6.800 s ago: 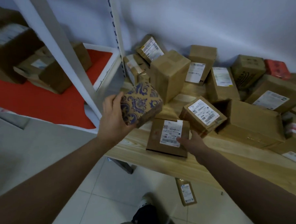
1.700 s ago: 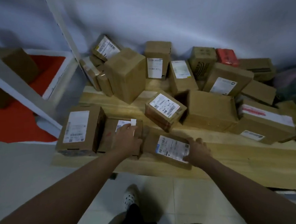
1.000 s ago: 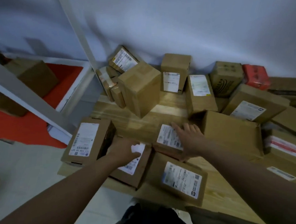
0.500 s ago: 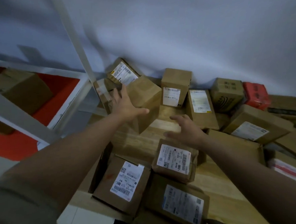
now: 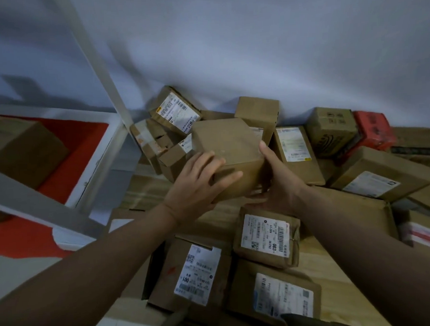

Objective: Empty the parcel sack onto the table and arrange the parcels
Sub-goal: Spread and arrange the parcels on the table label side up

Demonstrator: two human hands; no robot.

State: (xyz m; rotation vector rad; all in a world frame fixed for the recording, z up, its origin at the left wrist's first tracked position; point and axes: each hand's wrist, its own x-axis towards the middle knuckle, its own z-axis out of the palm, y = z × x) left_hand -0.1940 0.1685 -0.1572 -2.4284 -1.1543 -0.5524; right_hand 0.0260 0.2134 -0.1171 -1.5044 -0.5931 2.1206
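— Now that both hands have left the labelled parcels at the bottom of the frame, where do they sit?
— On the plain brown box (image 5: 230, 157) at centre frame. The left hand (image 5: 197, 186) lies on its near-left face, fingers spread and thumb curled over the edge; the right hand (image 5: 276, 184) clasps the right side and reaches underneath.
— Half a second ago?
— Only the left palm touched it, and the right was open above the table (image 5: 321, 264). So the box is now gripped from two sides and looks tilted, probably coming off the pile by the wall.
— And the row?
— Three labelled parcels lie face up at lower centre, the "001" parcel (image 5: 194, 271), the "003" parcel (image 5: 266, 237) and one more (image 5: 283, 294), so the box likely joins them next
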